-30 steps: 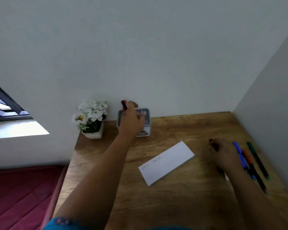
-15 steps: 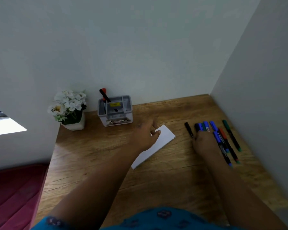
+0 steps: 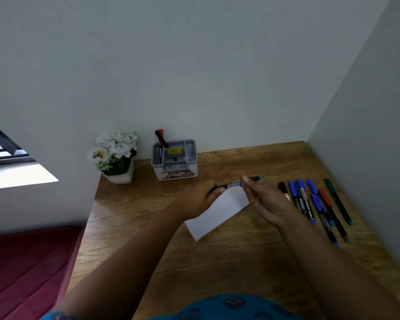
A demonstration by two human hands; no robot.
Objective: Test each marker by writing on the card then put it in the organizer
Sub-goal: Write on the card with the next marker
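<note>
Both hands, the left hand (image 3: 200, 197) and right hand (image 3: 267, 204), pinch a slim black green-capped marker (image 3: 237, 183) just above the white paper card (image 3: 219, 212); it's probably light, stiff plastic, so gripping the barrel mid-length should work.

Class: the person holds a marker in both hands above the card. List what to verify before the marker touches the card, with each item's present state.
1. Black-barrelled marker with teal end held by left hand and right hand: ok.
2. Cap off: cannot tell.
3. White paper card lies flat on the wooden desk, under the hands: ok.
4. Blank space on card: ok.
5. Grey plastic organizer upright, with room: ok.
6. Untested markers clear of the card: ok.
</note>
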